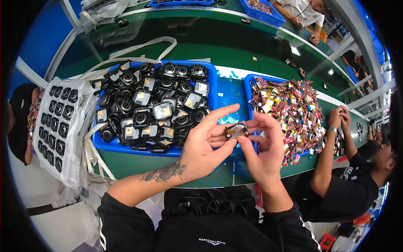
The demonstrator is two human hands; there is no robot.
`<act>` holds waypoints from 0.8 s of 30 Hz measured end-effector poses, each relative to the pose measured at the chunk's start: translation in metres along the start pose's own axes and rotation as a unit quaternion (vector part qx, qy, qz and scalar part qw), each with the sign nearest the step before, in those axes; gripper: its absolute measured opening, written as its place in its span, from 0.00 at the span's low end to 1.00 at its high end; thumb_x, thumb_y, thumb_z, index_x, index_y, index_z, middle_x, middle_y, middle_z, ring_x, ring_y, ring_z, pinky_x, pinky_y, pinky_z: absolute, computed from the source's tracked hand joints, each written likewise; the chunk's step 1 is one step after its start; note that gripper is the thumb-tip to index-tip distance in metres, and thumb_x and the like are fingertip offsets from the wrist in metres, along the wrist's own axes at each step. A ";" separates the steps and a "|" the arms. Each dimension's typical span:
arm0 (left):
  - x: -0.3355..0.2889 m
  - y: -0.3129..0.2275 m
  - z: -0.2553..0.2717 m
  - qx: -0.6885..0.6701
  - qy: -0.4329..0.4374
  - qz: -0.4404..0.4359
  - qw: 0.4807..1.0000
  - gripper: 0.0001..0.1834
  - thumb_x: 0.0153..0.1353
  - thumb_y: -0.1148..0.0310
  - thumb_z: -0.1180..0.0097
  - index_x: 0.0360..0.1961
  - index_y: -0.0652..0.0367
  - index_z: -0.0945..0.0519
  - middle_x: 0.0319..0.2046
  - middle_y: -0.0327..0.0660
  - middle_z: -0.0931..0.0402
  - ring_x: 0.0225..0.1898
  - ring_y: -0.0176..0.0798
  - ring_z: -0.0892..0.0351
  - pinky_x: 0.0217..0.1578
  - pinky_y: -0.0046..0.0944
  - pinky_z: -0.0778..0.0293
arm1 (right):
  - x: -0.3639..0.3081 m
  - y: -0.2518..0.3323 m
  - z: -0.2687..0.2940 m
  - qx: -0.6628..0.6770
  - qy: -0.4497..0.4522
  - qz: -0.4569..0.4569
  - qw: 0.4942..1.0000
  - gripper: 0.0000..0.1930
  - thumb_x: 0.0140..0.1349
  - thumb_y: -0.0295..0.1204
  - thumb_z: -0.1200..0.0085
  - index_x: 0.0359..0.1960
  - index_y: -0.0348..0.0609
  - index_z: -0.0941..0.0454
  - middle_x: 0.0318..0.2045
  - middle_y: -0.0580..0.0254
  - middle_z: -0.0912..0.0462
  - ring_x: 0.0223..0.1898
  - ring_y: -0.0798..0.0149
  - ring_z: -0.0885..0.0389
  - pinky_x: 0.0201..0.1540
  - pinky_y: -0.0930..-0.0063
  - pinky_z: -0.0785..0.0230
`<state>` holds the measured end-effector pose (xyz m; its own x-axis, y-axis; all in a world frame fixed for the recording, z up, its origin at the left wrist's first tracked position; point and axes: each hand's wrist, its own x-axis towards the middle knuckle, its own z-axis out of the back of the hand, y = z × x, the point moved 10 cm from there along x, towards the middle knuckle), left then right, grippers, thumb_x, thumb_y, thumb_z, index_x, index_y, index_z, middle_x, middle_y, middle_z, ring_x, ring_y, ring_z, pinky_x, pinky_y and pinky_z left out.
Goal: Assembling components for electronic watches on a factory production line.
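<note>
A small dark smartwatch case (236,130) with a pale, shiny inner face is held between my two hands, above the gap between two blue trays. My left hand (200,140) grips its left side, thumb at the near edge and fingers behind it. On the other side, my right hand (265,145) pinches the near edge with the thumb, and its fingers curl around the far right corner. Fingers hide part of the case. Many black watch cases (142,115) heap up in the left blue tray (119,147), some showing round sensor backs, others pale rectangular faces.
The right blue tray (249,86) is piled with small maroon, yellow and white electronic parts (289,117). Far left, a white wrapped sheet (79,122) carries rows of watch cases. Behind runs a green conveyor belt (201,38). A co-worker (348,180) sits close at the right.
</note>
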<state>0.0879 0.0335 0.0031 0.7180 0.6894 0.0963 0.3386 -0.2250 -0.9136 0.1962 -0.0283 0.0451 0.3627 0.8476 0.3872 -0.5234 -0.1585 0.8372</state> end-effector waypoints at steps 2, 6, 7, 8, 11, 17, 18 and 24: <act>-0.002 0.001 0.002 -0.004 -0.006 -0.005 1.000 0.33 0.61 0.85 0.50 0.67 0.58 0.42 0.54 0.49 0.26 0.54 0.35 0.24 0.53 0.34 0.26 | 0.001 -0.004 -0.009 0.073 0.033 -0.033 0.996 0.24 0.52 0.12 0.40 0.52 0.36 0.28 0.42 0.55 0.26 0.37 0.67 0.22 0.35 0.78 0.22; -0.008 -0.017 0.009 0.070 -0.040 -0.101 0.992 0.32 0.62 0.84 0.51 0.67 0.60 0.44 0.60 0.53 0.32 0.55 0.39 0.24 0.53 0.37 0.25 | 0.016 0.033 -0.021 -0.065 0.073 0.100 0.990 0.21 0.50 0.11 0.42 0.48 0.38 0.25 0.42 0.54 0.26 0.34 0.65 0.20 0.36 0.77 0.23; -0.007 -0.028 0.002 0.136 -0.025 -0.129 0.982 0.34 0.60 0.82 0.47 0.67 0.61 0.43 0.61 0.55 0.33 0.54 0.44 0.22 0.49 0.37 0.23 | 0.021 0.037 -0.018 -0.070 0.090 0.104 0.988 0.24 0.50 0.10 0.43 0.50 0.39 0.26 0.42 0.53 0.26 0.34 0.64 0.19 0.37 0.75 0.23; -0.012 -0.058 0.001 0.293 -0.047 -0.217 0.930 0.33 0.59 0.80 0.44 0.66 0.61 0.41 0.59 0.55 0.31 0.52 0.47 0.21 0.47 0.37 0.22 | 0.032 0.033 -0.019 0.005 0.119 0.056 0.991 0.24 0.51 0.10 0.44 0.51 0.39 0.27 0.40 0.54 0.25 0.34 0.64 0.19 0.36 0.75 0.24; -0.002 -0.112 0.018 0.657 -0.103 -0.296 0.685 0.21 0.55 0.66 0.38 0.50 0.60 0.25 0.40 0.45 0.24 0.40 0.47 0.21 0.37 0.41 0.22 | 0.104 -0.001 -0.038 0.036 0.203 -0.011 0.979 0.24 0.53 0.14 0.44 0.53 0.38 0.29 0.33 0.56 0.19 0.33 0.68 0.18 0.37 0.76 0.26; -0.003 -0.068 0.096 0.812 -0.068 -0.039 0.578 0.28 0.46 0.64 0.31 0.49 0.56 0.27 0.41 0.46 0.22 0.45 0.53 0.25 0.45 0.52 0.30 | 0.239 -0.162 -0.053 -0.075 0.159 -0.223 0.959 0.30 0.37 0.23 0.25 0.46 0.37 0.24 0.37 0.53 0.17 0.38 0.59 0.17 0.40 0.70 0.22; -0.011 -0.073 0.098 0.812 -0.086 -0.089 0.570 0.23 0.45 0.65 0.31 0.41 0.56 0.27 0.37 0.45 0.23 0.42 0.53 0.24 0.43 0.50 0.29 | 0.245 -0.151 -0.060 -0.280 0.137 -0.107 0.944 0.29 0.36 0.28 0.24 0.44 0.38 0.22 0.41 0.50 0.17 0.43 0.52 0.17 0.46 0.65 0.23; -0.001 -0.076 0.086 0.785 -0.074 -0.054 0.612 0.17 0.47 0.69 0.33 0.37 0.56 0.27 0.34 0.43 0.22 0.41 0.51 0.23 0.43 0.47 0.27 | 0.250 -0.167 -0.038 -0.436 0.179 -0.068 0.879 0.34 0.40 0.41 0.26 0.49 0.39 0.23 0.46 0.47 0.19 0.50 0.49 0.21 0.54 0.63 0.29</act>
<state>0.0094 0.1095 0.0385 0.6403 0.7232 0.2590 -0.7072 0.6866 -0.1687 0.3451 0.2292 -0.0124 0.2837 0.9585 0.0283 -0.9427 0.2734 0.1914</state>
